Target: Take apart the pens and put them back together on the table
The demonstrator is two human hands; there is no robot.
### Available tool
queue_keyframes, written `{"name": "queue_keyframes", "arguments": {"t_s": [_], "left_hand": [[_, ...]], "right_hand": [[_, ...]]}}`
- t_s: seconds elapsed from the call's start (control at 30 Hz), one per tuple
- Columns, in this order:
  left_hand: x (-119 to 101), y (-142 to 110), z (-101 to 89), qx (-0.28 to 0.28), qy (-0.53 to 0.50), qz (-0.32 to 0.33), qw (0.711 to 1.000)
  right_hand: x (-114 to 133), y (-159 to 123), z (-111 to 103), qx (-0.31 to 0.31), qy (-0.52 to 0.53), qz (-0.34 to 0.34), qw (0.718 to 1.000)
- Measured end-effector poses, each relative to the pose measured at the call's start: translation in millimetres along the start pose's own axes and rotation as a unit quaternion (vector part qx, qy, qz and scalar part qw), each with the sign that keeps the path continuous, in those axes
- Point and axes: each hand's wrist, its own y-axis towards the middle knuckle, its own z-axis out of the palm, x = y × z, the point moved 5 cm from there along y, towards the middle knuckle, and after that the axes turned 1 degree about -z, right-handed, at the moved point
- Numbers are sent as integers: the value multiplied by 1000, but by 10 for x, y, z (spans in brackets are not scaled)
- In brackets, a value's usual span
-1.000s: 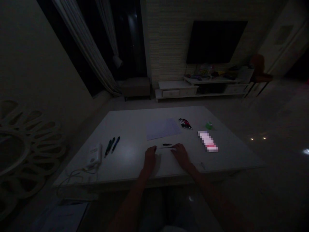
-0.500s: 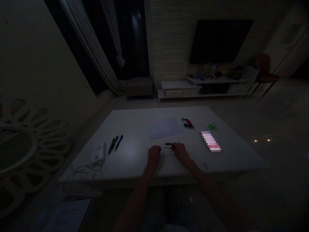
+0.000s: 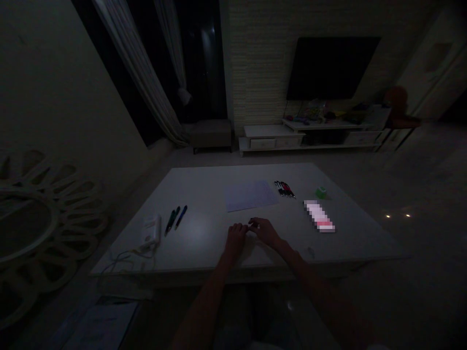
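Observation:
My left hand (image 3: 236, 238) rests near the front of the white table (image 3: 197, 243), its fingers curled together around something small I cannot make out. Against its fingertips comes my right hand (image 3: 265, 232), closed in a pinch; the thin dark rod seen in it earlier is now hidden between the hands. By the right fingers a short black piece (image 3: 251, 221), perhaps a pen part, shows partly. Beyond the hands lies a sheet of paper (image 3: 251, 196). A row of several pens (image 3: 285, 189), black, white and red, is right of the paper.
At the left are dark green pens (image 3: 170, 222), a blue pen (image 3: 181, 217) and a white power strip (image 3: 151, 232) with cables. At the right lie a blurred-out phone (image 3: 318, 215) and a small green object (image 3: 321, 192). A TV cabinet (image 3: 270, 130) stands beyond.
My right hand has moved left, bringing the thin rod to my left fingertips. The gap between the hands has closed, and the black piece on the table is now mostly covered.

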Motion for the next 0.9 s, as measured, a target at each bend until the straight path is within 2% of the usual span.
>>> {"name": "queue_keyframes", "arguments": {"t_s": [0.1, 0.2, 0.4, 0.67, 0.8, 0.9], "left_hand": [[-9, 2, -22, -5, 6, -9, 1000], [-39, 5, -22, -7, 3, 5, 1000], [-43, -8, 42, 10, -10, 28, 999], [-55, -2, 21, 33, -15, 21, 999], [-47, 7, 11, 45, -4, 19, 999], [-29, 17, -12, 43, 12, -7, 999]], "right_hand": [[-99, -49, -102, -39, 34, 29, 998], [-147, -84, -130, -49, 54, 56, 996], [-91, -43, 48, -21, 119, 73, 990], [-205, -27, 99, 0, 204, 112, 973], [-249, -13, 149, 7, 206, 123, 971], [-347, -26, 84, 14, 147, 103, 984]]}}
